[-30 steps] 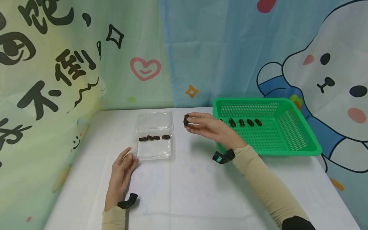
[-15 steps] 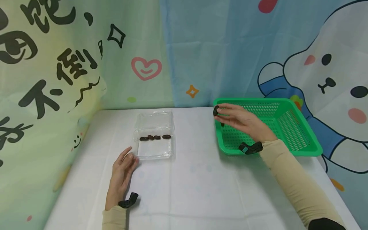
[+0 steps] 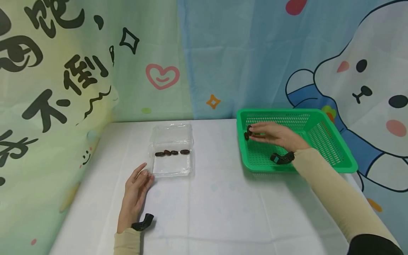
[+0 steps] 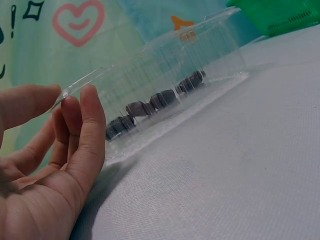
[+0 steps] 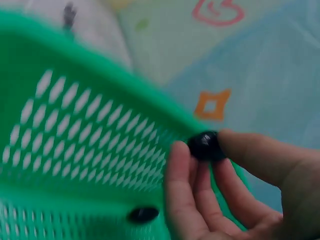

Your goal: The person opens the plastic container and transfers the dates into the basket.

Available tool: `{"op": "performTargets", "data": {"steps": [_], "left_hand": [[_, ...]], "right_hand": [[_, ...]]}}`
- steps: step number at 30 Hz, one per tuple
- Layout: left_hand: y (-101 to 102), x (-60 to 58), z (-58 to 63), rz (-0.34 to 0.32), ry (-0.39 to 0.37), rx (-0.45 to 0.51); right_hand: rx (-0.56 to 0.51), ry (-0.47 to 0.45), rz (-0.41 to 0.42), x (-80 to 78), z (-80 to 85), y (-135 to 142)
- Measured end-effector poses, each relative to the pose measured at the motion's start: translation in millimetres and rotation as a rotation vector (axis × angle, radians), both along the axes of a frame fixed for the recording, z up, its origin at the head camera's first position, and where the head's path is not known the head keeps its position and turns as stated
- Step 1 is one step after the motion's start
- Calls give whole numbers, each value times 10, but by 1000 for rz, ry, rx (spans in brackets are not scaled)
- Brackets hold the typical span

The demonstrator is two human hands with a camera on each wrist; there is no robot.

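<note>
My right hand [image 3: 275,134] pinches a dark, shiny oval date [image 5: 206,146] between thumb and fingertips, inside the left part of the green basket [image 3: 334,166]. Another date [image 5: 143,214] lies below it in the basket. My left hand [image 3: 137,193] holds the near left corner of a clear plastic box [image 3: 172,168]. In the left wrist view its thumb and fingers [image 4: 91,115] pinch the box edge. Several dates [image 3: 174,152] lie in a row across the box. The right hand hides part of the basket floor.
A white cloth covers the table [image 3: 216,212]. The box's clear lid [image 3: 171,132] lies folded back, away from me. Behind the table hangs a printed backdrop [image 3: 220,63], close to the basket's far rim.
My right hand has moved right from beside the box to the basket, carrying the date, then dipped lower. My left hand stays at the box corner.
</note>
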State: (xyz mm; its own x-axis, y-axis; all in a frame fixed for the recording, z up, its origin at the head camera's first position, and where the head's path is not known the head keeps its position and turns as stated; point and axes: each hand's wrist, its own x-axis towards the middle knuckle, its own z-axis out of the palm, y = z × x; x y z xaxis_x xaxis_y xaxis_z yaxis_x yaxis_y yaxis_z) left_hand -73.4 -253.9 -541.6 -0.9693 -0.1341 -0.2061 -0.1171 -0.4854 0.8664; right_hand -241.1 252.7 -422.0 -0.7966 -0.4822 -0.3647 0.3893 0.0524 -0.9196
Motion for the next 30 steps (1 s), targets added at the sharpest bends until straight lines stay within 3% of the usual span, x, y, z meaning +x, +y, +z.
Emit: {"op": "performTargets", "data": {"steps": [2, 7, 18, 30], "left_hand": [[-2, 0, 0, 1, -2, 0], [-7, 3, 13, 10, -6, -8], [11, -15, 32, 3, -28, -26], [8, -25, 39, 8, -39, 23]], "right_hand": [[46, -127, -74, -101, -42, -70], [238, -137, -34, -235, -152, -125], [513, -10, 64, -229, -289, -159], [636, 69, 44, -190, -359, -294]]}}
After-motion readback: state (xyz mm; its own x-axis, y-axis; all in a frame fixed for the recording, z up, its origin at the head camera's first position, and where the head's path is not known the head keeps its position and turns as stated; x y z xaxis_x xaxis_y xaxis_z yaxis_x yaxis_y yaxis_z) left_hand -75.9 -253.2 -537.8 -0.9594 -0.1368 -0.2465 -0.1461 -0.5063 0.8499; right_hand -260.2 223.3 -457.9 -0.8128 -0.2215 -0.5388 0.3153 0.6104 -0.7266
